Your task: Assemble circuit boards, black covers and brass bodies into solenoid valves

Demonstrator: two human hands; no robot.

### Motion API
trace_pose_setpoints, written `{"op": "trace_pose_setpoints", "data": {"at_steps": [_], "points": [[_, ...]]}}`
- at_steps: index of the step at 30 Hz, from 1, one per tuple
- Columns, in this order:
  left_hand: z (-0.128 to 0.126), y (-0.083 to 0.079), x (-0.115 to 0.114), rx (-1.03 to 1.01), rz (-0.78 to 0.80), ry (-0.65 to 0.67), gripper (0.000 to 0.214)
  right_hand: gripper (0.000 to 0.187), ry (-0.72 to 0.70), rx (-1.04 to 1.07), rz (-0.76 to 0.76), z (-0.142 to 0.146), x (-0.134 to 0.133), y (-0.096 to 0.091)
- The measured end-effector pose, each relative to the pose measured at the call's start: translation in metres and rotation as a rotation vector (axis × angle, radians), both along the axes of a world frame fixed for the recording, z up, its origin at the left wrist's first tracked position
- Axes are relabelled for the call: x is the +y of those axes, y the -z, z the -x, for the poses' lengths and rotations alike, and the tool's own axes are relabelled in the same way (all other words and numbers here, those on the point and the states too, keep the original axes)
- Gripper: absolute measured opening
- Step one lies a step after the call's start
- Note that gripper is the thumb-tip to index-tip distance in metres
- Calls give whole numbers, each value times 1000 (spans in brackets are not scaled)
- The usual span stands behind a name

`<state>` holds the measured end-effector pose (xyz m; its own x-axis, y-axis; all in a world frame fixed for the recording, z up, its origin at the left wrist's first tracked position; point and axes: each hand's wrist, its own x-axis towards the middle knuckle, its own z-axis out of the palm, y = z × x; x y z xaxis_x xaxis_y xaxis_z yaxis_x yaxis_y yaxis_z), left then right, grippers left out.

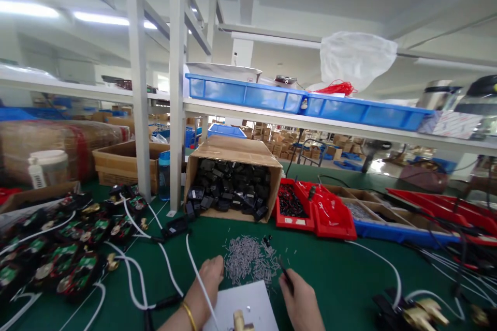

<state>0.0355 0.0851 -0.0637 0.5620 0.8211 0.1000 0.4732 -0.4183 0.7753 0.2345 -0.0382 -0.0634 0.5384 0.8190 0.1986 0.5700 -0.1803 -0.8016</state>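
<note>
1. Green tabletop (341,279), with a white rectangular board (248,300) nearest.
2. Left hand (208,276): fingers curled; cannot tell whether they grip anything.
3. Right hand (301,297) grasps a slim black tool (286,276), its long axis slanting forward-left, tip near small grey pins (248,261).
4. Green surface runs right to gold-coloured metal fittings (425,313), forward to red plastic bins' (336,228) edges.

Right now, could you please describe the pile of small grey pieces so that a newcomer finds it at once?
Find the cardboard box on the green tabletop. Nearer the viewer, the pile spreads between and slightly beyond the left hand and right hand. Unlike the box's chunky black parts, its pieces are slim, grey and loose.
</note>
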Motion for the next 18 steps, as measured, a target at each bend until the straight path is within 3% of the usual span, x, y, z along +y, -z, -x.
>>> {"op": "trace_pose_setpoints", "data": {"at_steps": [2,4,7,10,14,18], "points": [[10,2,-8,-85,104,-47,11,20,-42,331,-39,7,-7,-6],[27,5,-21,-156,237,-76,5,24,-121,564,16,17,-14,-8],[54,6,-43,-483,631,-131,19,23,-212,720,132,34,-19,-7],[69,2,-61,-890,969,-277,25,21,-295,794,219,46,-18,-6],[66,1,-71,-984,1020,-422,28,21,-392,733,287,51,-15,-11],[57,4,-77,-846,975,-345,42,8,-405,569,251,52,-10,-11]]}}
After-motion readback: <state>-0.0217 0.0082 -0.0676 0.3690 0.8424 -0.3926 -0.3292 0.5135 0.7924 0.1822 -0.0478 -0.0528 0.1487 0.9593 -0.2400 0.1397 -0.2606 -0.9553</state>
